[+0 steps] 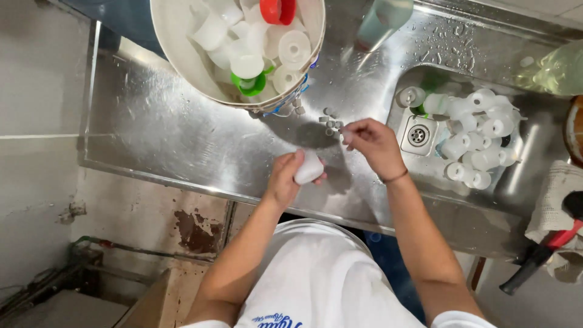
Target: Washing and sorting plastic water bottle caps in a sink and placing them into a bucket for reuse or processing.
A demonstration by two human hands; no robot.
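Observation:
My left hand (pixel 285 176) grips a small white plastic cap (pixel 308 168) over the wet steel counter (pixel 182 133). Just to its right, my right hand (pixel 373 143) has its fingertips pinched together; whether a small piece sits between them I cannot tell. Several tiny grey plastic bits (pixel 331 120) lie on the counter just beyond my right fingertips. A large white bucket (pixel 176 48) at the top holds many white caps, with a green one (pixel 249 85) and a red one (pixel 278 10).
To the right, a sink basin (pixel 522 176) with a square drain (pixel 418 135) holds a heap of white caps (pixel 480 136). A bottle of pale yellow liquid (pixel 555 70) stands at the far right. A cloth and a red-and-black handled tool (pixel 540 252) lie at the right edge.

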